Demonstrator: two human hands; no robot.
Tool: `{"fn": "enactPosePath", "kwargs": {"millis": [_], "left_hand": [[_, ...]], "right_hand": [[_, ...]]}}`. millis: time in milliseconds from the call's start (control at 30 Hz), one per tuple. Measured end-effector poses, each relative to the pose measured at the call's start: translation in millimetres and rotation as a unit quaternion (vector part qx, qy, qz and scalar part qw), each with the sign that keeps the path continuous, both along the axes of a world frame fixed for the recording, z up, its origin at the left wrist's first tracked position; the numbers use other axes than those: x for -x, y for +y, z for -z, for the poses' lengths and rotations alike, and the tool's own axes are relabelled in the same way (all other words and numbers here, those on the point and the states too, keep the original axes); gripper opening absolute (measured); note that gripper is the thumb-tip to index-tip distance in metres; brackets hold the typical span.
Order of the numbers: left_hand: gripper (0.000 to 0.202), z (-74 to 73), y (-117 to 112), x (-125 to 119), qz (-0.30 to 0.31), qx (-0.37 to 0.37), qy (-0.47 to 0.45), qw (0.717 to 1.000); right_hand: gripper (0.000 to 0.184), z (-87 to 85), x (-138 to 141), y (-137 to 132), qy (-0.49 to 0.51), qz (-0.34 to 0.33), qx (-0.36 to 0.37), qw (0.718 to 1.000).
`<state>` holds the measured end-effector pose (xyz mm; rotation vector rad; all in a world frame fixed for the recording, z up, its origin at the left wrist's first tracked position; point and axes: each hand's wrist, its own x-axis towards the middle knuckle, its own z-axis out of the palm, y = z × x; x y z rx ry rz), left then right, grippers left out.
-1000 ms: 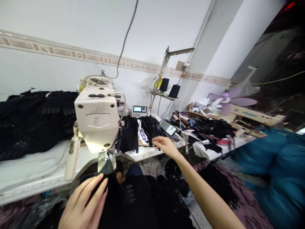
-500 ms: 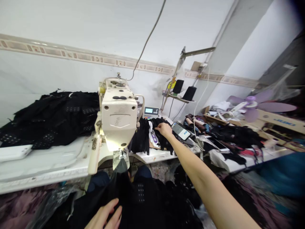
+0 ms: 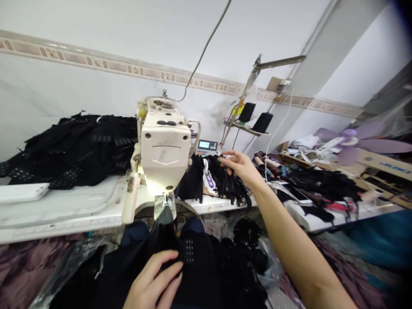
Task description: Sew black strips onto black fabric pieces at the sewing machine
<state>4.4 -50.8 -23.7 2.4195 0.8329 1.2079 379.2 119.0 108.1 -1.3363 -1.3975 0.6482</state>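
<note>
A white bench (image 3: 67, 210) carries a cream industrial sewing machine (image 3: 165, 150), with a heap of dotted black fabric (image 3: 74, 150) to its left. Below the bench, a black garment (image 3: 199, 266) spreads out in front of the person and rises to the machine's presser foot (image 3: 164, 206). The left hand (image 3: 154, 279) curls closed on that garment, gripping it. The right hand (image 3: 240, 165), open with fingers spread, hangs over black strips (image 3: 222, 180) right of the machine.
</note>
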Motion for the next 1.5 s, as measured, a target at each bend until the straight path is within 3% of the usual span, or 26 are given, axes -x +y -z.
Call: {"fn": "enactPosePath", "kwargs": {"millis": [67, 133, 200, 267, 367, 433, 467, 567, 700, 800, 900, 1000, 1067, 1133, 1200, 1367, 1500], "left_hand": [[0.045, -10.2, -4.6, -18.1, -0.005, 0.081, -0.029, 0.996], [0.063, -14.0, -10.9, -34.1, 0.002, 0.164, -0.06, 0.985], [0.08, -11.9, -17.7, -46.1, 0.025, 0.257, -0.094, 0.962], [0.089, -6.4, -24.1, -52.2, 0.046, 0.352, -0.126, 0.926], [0.063, 1.2, -31.3, -49.9, 0.054, 0.447, -0.129, 0.883], [0.035, 3.9, -34.6, -42.0, 0.039, 0.467, -0.095, 0.878], [0.033, 5.0, -35.9, -36.9, 0.029, 0.464, -0.077, 0.882], [0.042, 8.6, -39.3, -20.0, 0.015, 0.429, -0.028, 0.903], [0.038, 12.5, -41.2, -0.8, 0.053, 0.373, 0.027, 0.926], [0.034, 8.8, -37.2, 8.3, 0.089, 0.33, 0.077, 0.937], [0.029, -1.0, -27.6, 13.4, 0.11, 0.246, 0.14, 0.953], [0.015, -14.4, -13.8, 14.5, 0.078, 0.108, 0.142, 0.981], [0.024, -24.5, -2.9, 12.6, 0.01, -0.007, 0.097, 0.995], [0.034, -34.0, 9.0, 8.5, -0.075, -0.114, 0.08, 0.987], [0.041, -40.2, 20.8, 2.6, -0.154, -0.182, 0.119, 0.964], [0.034, -35.9, 39.9, -14.3, -0.227, -0.225, 0.189, 0.928], [0.032, -29.4, 44.2, -20.9, -0.243, -0.224, 0.157, 0.931]], "right_hand": [[0.04, 6.6, 22.7, -42.1, -0.041, -0.115, 0.047, 0.991], [0.021, 21.5, 51.4, -84.4, -0.082, -0.235, 0.13, 0.96], [0.007, 39.9, 80.8, -122.0, -0.117, -0.316, 0.202, 0.919], [0.008, 56.7, 104.8, -149.3, -0.111, -0.355, 0.257, 0.892], [0.009, 72.4, 121.9, -163.0, -0.1, -0.378, 0.282, 0.876], [0.021, 75.3, 120.0, -156.1, -0.084, -0.381, 0.295, 0.872], [0.027, 74.9, 116.0, -149.8, -0.073, -0.378, 0.304, 0.871], [0.039, 70.5, 98.6, -128.6, -0.046, -0.356, 0.311, 0.88], [0.044, 70.0, 83.4, -108.9, -0.038, -0.292, 0.274, 0.915], [0.044, 77.7, 85.7, -102.9, -0.004, -0.22, 0.225, 0.949], [0.043, 86.0, 94.1, -102.9, 0.052, -0.177, 0.201, 0.962], [0.049, 90.0, 102.6, -108.7, 0.088, -0.198, 0.233, 0.948], [0.054, 92.4, 108.7, -115.6, 0.076, -0.236, 0.248, 0.936], [0.05, 98.2, 116.3, -124.4, 0.062, -0.28, 0.262, 0.922], [0.045, 108.8, 126.1, -133.9, 0.081, -0.316, 0.295, 0.898], [0.047, 137.5, 152.7, -154.6, 0.155, -0.358, 0.36, 0.847], [0.045, 134.2, 164.5, -165.3, 0.176, -0.389, 0.373, 0.824]]}}
